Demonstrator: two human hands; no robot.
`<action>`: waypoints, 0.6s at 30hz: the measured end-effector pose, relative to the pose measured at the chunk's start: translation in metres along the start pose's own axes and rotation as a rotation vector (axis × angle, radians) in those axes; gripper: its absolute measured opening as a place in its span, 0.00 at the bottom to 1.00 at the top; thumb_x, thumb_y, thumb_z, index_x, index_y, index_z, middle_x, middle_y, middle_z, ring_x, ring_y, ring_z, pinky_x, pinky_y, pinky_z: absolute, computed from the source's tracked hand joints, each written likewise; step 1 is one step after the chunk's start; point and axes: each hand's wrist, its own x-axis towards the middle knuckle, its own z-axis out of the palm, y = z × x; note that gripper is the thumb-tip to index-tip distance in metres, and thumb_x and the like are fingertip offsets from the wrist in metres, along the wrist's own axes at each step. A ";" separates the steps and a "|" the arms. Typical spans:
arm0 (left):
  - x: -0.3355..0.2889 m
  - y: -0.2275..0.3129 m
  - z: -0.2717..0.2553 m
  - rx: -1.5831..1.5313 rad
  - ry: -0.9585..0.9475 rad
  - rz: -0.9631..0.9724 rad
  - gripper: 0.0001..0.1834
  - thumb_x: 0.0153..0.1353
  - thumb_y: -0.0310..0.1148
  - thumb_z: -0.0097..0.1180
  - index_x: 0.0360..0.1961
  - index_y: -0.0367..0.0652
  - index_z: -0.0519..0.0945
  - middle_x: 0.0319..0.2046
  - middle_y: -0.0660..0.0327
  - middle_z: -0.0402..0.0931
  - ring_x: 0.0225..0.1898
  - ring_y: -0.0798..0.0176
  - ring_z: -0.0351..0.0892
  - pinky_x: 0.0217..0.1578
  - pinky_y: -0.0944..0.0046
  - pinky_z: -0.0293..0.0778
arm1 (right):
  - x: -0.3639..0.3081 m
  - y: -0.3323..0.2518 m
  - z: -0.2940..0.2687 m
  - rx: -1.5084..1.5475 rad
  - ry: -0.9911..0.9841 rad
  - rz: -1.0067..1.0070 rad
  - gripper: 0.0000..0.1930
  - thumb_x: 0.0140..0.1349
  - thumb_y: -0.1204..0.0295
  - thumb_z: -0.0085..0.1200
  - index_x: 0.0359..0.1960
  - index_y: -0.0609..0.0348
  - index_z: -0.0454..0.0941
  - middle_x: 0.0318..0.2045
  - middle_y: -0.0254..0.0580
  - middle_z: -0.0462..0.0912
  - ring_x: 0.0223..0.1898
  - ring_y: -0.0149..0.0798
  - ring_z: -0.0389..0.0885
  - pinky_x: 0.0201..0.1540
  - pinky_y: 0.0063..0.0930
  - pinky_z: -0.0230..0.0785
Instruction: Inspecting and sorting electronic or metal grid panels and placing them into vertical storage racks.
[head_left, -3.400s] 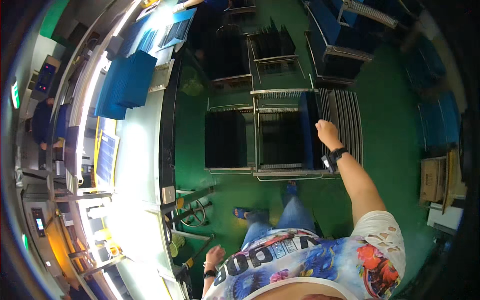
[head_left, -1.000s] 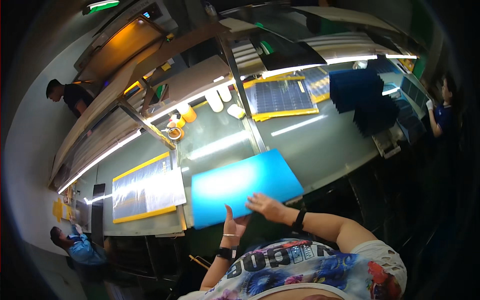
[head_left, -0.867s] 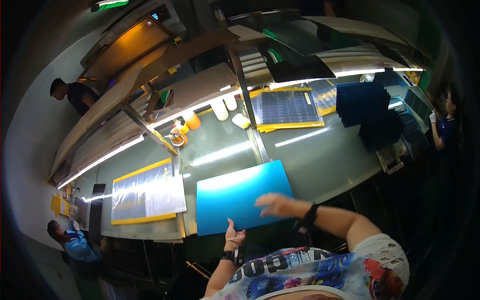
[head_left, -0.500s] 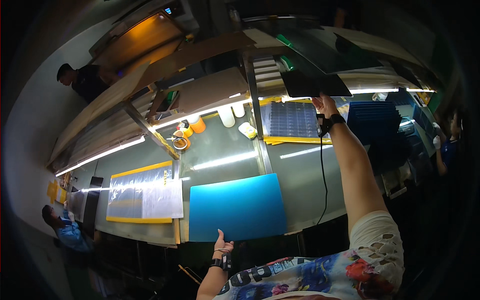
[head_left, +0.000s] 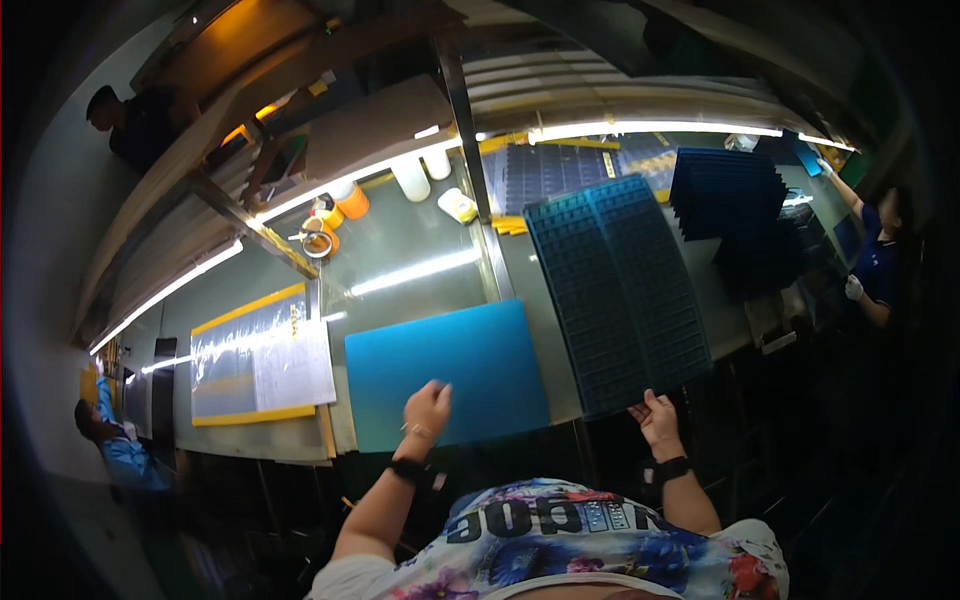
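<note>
My right hand [head_left: 656, 418] pinches the near edge of a dark blue-green sheet [head_left: 618, 285], thumb on top. A grid of small marks covers this sheet, which slants over the table just right of a plain bright blue sheet [head_left: 450, 365]. My left hand [head_left: 428, 408] is over the near part of the blue sheet with its fingers curled closed. Whether anything is in those fingers is hidden, and I cannot tell whether the hand touches the sheet.
A clear-wrapped pack with yellow edges [head_left: 255, 360] lies left. Tape rolls [head_left: 318, 240], an orange container [head_left: 350, 200] and white bottles [head_left: 410, 178] stand behind. Dark blue sheets [head_left: 730, 195] stand right, near a gloved co-worker [head_left: 880, 245]. A lit shelf [head_left: 630, 128] spans the back.
My right hand has come down from the shelf towards me, and a dark sheet is now low over the table. My left hand has moved from the blue sheet's near edge to above it.
</note>
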 end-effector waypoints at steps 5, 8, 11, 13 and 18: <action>0.023 0.076 0.089 0.240 -0.195 0.540 0.28 0.53 0.45 0.53 0.54 0.45 0.66 0.56 0.55 0.59 0.59 0.51 0.55 0.56 0.52 0.56 | -0.007 0.017 -0.022 -0.803 0.133 0.243 0.17 0.58 0.62 0.50 0.21 0.65 0.70 0.17 0.41 0.75 0.24 0.39 0.80 0.26 0.29 0.74; 0.021 0.102 0.134 0.455 -0.346 0.528 0.39 0.53 0.54 0.48 0.61 0.45 0.54 0.64 0.58 0.44 0.66 0.54 0.38 0.60 0.46 0.42 | -0.029 0.002 0.003 -1.529 0.128 -0.454 0.13 0.50 0.64 0.56 0.21 0.65 0.74 0.19 0.46 0.76 0.25 0.53 0.76 0.28 0.42 0.66; 0.017 0.104 0.160 0.543 -0.401 0.491 0.45 0.53 0.61 0.43 0.64 0.45 0.48 0.66 0.60 0.36 0.67 0.56 0.30 0.61 0.44 0.34 | -0.048 0.016 0.046 -1.620 -0.298 -0.880 0.17 0.41 0.63 0.63 0.28 0.60 0.72 0.45 0.52 0.71 0.49 0.54 0.67 0.49 0.40 0.61; 0.014 0.107 0.166 0.543 -0.320 0.502 0.46 0.51 0.64 0.42 0.64 0.45 0.48 0.66 0.60 0.37 0.67 0.55 0.31 0.61 0.43 0.34 | -0.050 0.033 0.050 -1.771 -0.410 -0.890 0.21 0.36 0.64 0.66 0.31 0.60 0.70 0.54 0.53 0.64 0.58 0.57 0.58 0.58 0.42 0.55; 0.015 0.110 0.162 0.550 -0.333 0.491 0.47 0.50 0.64 0.44 0.64 0.46 0.49 0.66 0.61 0.38 0.67 0.55 0.32 0.61 0.42 0.33 | -0.032 0.042 0.037 -1.766 -0.473 -0.964 0.22 0.35 0.67 0.66 0.31 0.62 0.70 0.55 0.54 0.64 0.57 0.59 0.59 0.58 0.48 0.54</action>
